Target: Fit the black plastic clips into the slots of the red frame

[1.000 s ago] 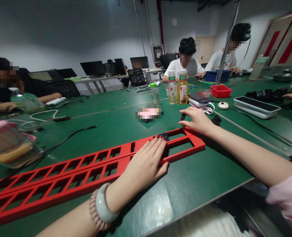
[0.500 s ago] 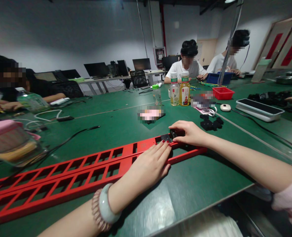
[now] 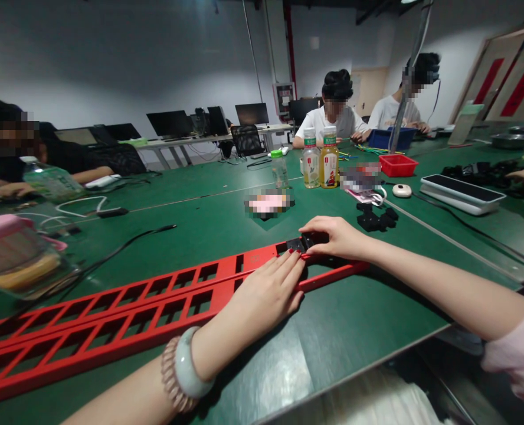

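Note:
A long red metal frame (image 3: 124, 313) with several rectangular slots lies across the green table (image 3: 209, 218). My left hand (image 3: 264, 293) lies flat on the frame near its right end, fingers stretched out. My right hand (image 3: 335, 237) rests over the frame's right end, fingers curled down on a small black part (image 3: 310, 239) that sits in a slot. Another black part (image 3: 294, 244) lies in the frame just by my left fingertips.
A pile of small black parts (image 3: 376, 218) lies right of the frame. Two drink bottles (image 3: 319, 157), a red tray (image 3: 397, 164), a white flat device (image 3: 461, 193) and cables (image 3: 124, 242) lie further back. A clear box with a pink lid (image 3: 14, 254) stands at left. Other people sit around the table.
My right hand drew back from the pile of black parts to the frame's right end and set a black part down into a slot. My left hand stayed flat on the frame.

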Action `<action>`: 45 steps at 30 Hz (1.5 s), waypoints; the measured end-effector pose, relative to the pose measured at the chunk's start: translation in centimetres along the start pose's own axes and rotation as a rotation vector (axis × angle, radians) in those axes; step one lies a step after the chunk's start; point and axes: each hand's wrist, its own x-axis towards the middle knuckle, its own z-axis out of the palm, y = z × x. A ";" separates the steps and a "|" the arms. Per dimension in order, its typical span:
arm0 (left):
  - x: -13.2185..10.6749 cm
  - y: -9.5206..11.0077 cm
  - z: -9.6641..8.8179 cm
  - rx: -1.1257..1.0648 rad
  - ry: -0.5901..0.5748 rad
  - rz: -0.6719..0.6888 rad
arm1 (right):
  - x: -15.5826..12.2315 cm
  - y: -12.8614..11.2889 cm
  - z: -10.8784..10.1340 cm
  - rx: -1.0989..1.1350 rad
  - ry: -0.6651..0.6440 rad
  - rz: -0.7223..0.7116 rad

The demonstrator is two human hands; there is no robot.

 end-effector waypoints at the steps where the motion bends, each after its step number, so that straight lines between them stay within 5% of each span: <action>1: 0.0 0.0 0.0 0.000 0.005 -0.003 | 0.0 0.0 0.0 -0.006 0.000 0.002; 45: 0.0 0.2 -0.3 0.021 0.002 0.001 | 0.4 -0.1 0.4 -0.088 -0.079 0.040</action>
